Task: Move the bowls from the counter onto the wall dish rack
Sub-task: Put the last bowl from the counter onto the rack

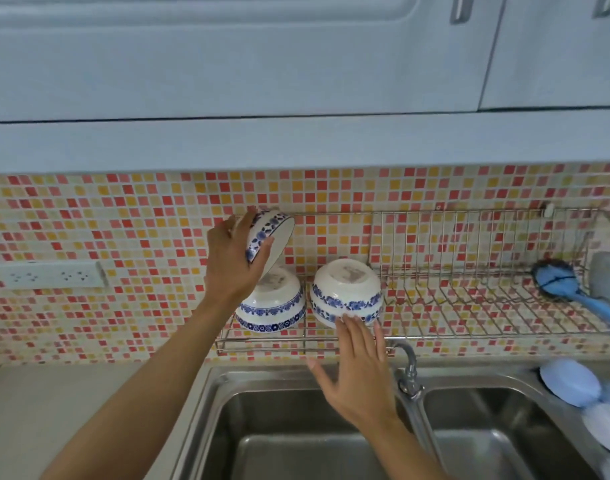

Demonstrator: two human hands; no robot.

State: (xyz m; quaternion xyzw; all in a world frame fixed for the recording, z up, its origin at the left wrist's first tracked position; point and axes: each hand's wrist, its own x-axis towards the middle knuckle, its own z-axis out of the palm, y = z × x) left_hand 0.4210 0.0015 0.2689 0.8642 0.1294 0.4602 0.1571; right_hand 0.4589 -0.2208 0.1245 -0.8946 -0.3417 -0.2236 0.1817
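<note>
Two white bowls with blue flower bands sit upside down on the left end of the wire wall dish rack (445,306): a left bowl (274,303) and a right bowl (346,292). My left hand (232,261) grips a third, matching bowl (270,237) by its rim, tilted on edge above the left bowl. My right hand (357,368) is spread with straight fingers, its fingertips touching the lower rim of the right bowl.
A blue dish brush (570,289) and a grey item lie at the rack's right end. Below is a double steel sink (296,434) with a tap (409,370). Pale blue cloths (573,386) sit at the right. A socket strip (47,275) is on the tiled wall.
</note>
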